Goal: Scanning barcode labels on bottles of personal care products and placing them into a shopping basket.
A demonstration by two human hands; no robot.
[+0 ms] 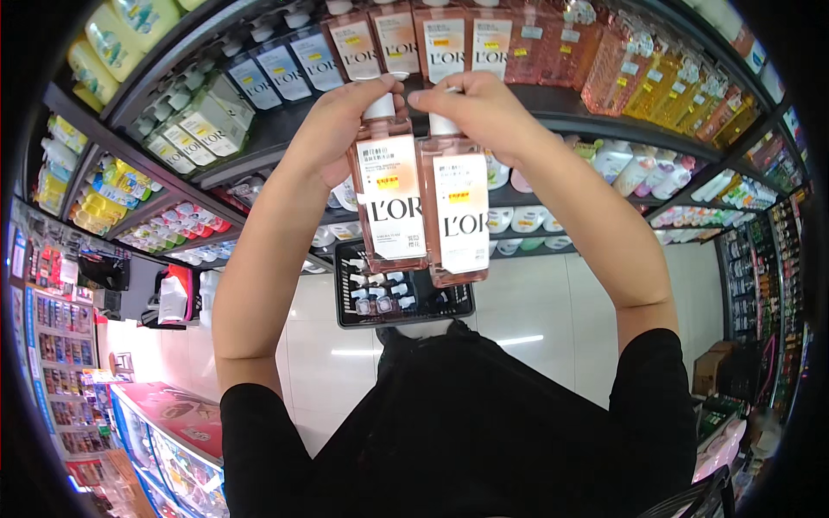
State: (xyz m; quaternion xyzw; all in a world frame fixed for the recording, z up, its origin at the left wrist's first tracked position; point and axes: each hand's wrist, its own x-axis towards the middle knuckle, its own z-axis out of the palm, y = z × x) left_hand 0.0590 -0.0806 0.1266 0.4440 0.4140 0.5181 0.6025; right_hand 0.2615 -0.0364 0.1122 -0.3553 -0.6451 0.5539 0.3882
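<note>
My left hand point(343, 123) grips a pink pump bottle point(392, 201) by its white pump top. With my right hand point(476, 110) I hold a second, matching pink pump bottle point(455, 213), also by the neck and pump. Both bottles hang upright side by side in front of the shelf, their white labels facing me and each bearing writing and a small yellow sticker. Similar pink pump bottles point(443, 42) stand in a row on the shelf just beyond my hands. Below the held bottles, a black plastic basket point(340, 285) on the floor contains several bottles with pale pump tops.
Dark shelves point(278, 129) curve across the view, with blue-labelled bottles point(275, 74) at left and yellow bottles point(667, 84) at right. Lower shelves hold more bottles. A glass display case with a pink top point(175, 414) stands at lower left, a cardboard box point(711, 369) at right.
</note>
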